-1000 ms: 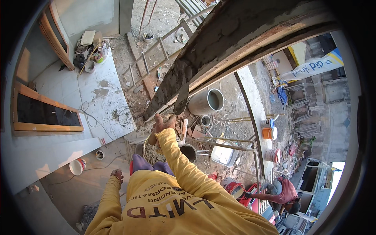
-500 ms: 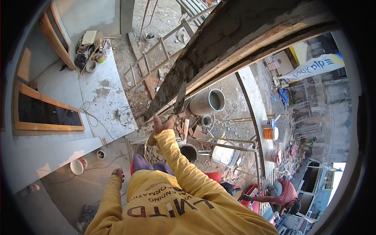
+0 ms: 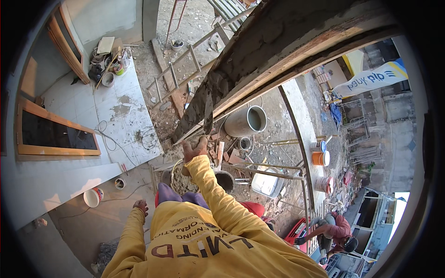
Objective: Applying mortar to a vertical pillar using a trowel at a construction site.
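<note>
My right hand (image 3: pixel 196 150) is closed around the handle of a trowel, mostly hidden by the fingers. The mortar-smeared trowel blade (image 3: pixel 208 118) lies against the lower end of a long beam (image 3: pixel 264 44), whose face is coated in wet grey mortar (image 3: pixel 218 83). Below that hand stands a bucket of mortar (image 3: pixel 184 181), partly covered by my sleeve. Off to the left, my left hand (image 3: pixel 140 206) hangs low with its fingers curled and nothing visible in them.
A tall grey bucket (image 3: pixel 245 121) of water, a white tub (image 3: pixel 267 182) and bamboo rails (image 3: pixel 273 172) lie to the right. Paint pails (image 3: pixel 320 158) line a ledge; a co-worker (image 3: pixel 337 231) bends at lower right. A ladder (image 3: pixel 185 65) and tiled floor (image 3: pixel 116 116) are beyond.
My right hand has shifted slightly right and turned, swinging the trowel blade flatter against the beam's mortar. The left hand barely moves. The co-worker has changed posture.
</note>
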`<state>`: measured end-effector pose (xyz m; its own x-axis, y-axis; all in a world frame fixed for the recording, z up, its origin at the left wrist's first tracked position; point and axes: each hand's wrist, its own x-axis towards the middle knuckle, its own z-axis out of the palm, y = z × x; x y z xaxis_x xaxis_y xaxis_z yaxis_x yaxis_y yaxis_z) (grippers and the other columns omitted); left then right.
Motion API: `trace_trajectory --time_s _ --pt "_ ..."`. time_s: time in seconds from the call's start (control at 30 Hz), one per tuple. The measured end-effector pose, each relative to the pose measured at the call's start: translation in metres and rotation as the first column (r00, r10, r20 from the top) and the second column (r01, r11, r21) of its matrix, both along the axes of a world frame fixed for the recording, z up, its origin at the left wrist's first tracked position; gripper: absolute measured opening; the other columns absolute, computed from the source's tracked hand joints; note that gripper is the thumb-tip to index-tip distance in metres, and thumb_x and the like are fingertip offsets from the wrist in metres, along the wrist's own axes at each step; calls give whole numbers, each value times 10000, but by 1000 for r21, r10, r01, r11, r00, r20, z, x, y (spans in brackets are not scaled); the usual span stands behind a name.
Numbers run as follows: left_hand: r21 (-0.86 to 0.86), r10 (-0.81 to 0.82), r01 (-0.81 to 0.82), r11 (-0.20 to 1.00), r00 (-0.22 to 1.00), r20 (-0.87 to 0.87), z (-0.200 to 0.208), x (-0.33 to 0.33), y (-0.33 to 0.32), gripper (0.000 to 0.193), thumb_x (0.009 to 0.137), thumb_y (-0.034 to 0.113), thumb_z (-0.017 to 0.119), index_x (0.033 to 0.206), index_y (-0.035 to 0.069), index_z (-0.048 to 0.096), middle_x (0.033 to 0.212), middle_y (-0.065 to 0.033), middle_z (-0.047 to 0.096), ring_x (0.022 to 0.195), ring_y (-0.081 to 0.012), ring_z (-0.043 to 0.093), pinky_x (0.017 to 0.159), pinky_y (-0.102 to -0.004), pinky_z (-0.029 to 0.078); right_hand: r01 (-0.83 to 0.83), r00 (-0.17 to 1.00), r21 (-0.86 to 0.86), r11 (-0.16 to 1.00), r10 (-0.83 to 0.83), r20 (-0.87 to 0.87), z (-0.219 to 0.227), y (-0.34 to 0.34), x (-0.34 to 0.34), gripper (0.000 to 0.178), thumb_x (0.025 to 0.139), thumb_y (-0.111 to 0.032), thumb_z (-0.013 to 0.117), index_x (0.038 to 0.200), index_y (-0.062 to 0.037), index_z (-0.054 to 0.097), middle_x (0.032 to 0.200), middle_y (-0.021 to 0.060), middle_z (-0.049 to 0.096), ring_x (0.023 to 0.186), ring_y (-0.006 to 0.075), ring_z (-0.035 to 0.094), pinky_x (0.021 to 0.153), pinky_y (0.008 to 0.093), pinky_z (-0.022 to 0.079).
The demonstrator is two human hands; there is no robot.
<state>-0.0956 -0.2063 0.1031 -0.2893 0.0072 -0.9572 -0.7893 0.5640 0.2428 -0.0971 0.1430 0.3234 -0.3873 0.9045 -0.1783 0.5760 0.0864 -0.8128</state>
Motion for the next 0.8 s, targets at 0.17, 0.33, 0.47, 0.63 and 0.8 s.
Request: trace_trajectory --time_s 0.17,0.33,0.47,0.63,0.8 --pt "-3 -68 68 998 994 88 16 -6 10 476 924 375 455 1322 130 364 1320 -105 458 1188 -332 471 915 -505 399 -11 993 -44 999 16 119 8 26 3 581 819 -320 626 1235 -11 361 1019 318 575 972 464 568 826 455 452" --pt "29 -61 59 998 995 76 12 -12 14 472 922 380 464 1311 131 369 1318 -105 458 1186 -338 470 917 -513 394 34 999 -78 996 -34 0 -20 64 11 515 820 -297 630 1145 34 406 925 289 586 849 418 599 761 436 468" --pt "69 -2 -1 998 999 52 4 -11 4 459 911 387 483 1285 140 383 1300 -94 466 1135 -324 496 886 -503 403 81 994 -292 953 -99 -49 -2 40 5 520 804 -308 644 1117 43 423 890 261 570 803 372 586 740 421 465" --pt "37 66 -66 997 998 -13 6 -4 3 384 875 390 534 1159 136 484 1043 -43 564 873 -239 576 656 -409 467 127 987 -191 973 -105 123 -52 34 26 552 795 -336 648 1140 34 426 972 278 572 881 388 586 798 419 451" --pt "31 28 -31 999 996 85 13 1 -4 465 907 376 478 1294 140 378 1299 -92 467 1144 -319 493 869 -507 413 -27 971 271 962 -39 237 -39 27 36 504 797 -286 661 1106 44 440 861 209 600 775 351 584 681 404 477"
